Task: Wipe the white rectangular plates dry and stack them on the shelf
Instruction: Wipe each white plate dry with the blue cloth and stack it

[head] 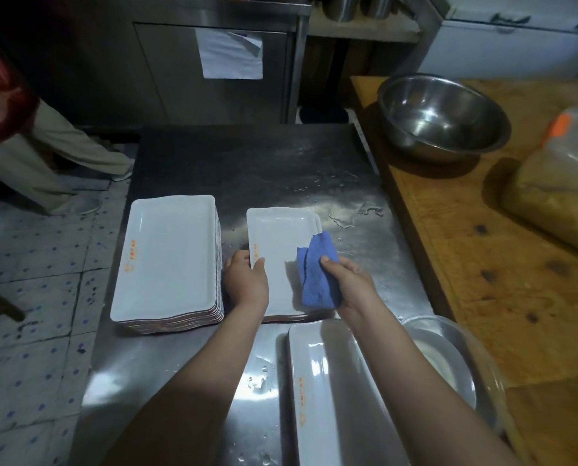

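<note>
while the left hand [246, 280] grips the near left edge of the top white plate [279, 243], the right hand [349, 284] clutches a folded blue cloth [316, 270] on it.

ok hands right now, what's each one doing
left hand: grips the plate by its edge
right hand: holds the cloth on the plate

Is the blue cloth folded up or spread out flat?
Folded: the blue terry cloth is bunched into a thick pad, held by the right hand on the white rectangular plate.
</note>
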`<state>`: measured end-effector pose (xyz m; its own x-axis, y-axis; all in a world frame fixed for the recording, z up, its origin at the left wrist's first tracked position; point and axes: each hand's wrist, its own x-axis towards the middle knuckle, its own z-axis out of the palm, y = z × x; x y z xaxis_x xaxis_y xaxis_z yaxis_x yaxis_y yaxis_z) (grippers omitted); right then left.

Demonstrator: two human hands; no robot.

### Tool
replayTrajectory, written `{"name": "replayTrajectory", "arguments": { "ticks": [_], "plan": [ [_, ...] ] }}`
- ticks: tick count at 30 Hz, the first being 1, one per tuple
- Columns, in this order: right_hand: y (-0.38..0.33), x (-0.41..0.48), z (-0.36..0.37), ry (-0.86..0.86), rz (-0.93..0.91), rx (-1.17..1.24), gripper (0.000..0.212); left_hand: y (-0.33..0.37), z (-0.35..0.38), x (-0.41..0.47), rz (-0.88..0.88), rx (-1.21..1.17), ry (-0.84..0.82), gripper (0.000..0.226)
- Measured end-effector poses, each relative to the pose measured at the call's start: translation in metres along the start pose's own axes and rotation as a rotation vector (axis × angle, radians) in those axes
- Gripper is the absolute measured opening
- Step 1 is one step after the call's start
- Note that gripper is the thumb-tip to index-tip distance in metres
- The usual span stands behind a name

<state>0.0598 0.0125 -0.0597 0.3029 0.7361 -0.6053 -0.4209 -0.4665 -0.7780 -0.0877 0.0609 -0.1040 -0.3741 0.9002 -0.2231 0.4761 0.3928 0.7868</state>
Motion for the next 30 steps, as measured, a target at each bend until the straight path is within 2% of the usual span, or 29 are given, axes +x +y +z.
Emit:
{"name": "replayTrajectory", "arguments": {
  "ticks": [2,5,10,16,20,25,28,30],
  "plan": [
    [-0.003,-0.002,0.001,-0.001,-0.006,0.014,0.002,0.003,-0.002,-0.001,-0.019,0.015,-0.001,0.006],
    [-0.009,-0.007,0.002,-0.012,-0.018,0.028,0.001,0.009,-0.008,-0.001,-0.049,0.031,-0.031,0.011],
    [-0.024,-0.02,0.0,-0.029,-0.07,-0.021,0.004,0.019,-0.018,-0.003,-0.08,0.033,-0.053,0.007],
    [-0.047,-0.047,0.004,-0.071,-0.219,-0.146,0.017,0.043,-0.035,-0.022,-0.047,-0.198,-0.128,0.012],
    [-0.056,-0.066,0.006,-0.122,-0.265,-0.172,0.024,0.06,-0.049,-0.045,-0.022,-0.325,-0.185,0.008],
    [-0.061,-0.088,0.005,-0.143,-0.304,-0.267,0.019,0.077,-0.07,-0.092,-0.001,-0.422,-0.258,0.018],
    [-0.058,-0.104,-0.003,-0.13,-0.411,-0.425,0.02,0.082,-0.079,-0.124,-0.037,-0.466,-0.25,0.032],
    [-0.054,-0.116,-0.012,-0.107,-0.523,-0.543,0.023,0.086,-0.083,-0.146,-0.026,-0.503,-0.251,0.032]
  ]
}}
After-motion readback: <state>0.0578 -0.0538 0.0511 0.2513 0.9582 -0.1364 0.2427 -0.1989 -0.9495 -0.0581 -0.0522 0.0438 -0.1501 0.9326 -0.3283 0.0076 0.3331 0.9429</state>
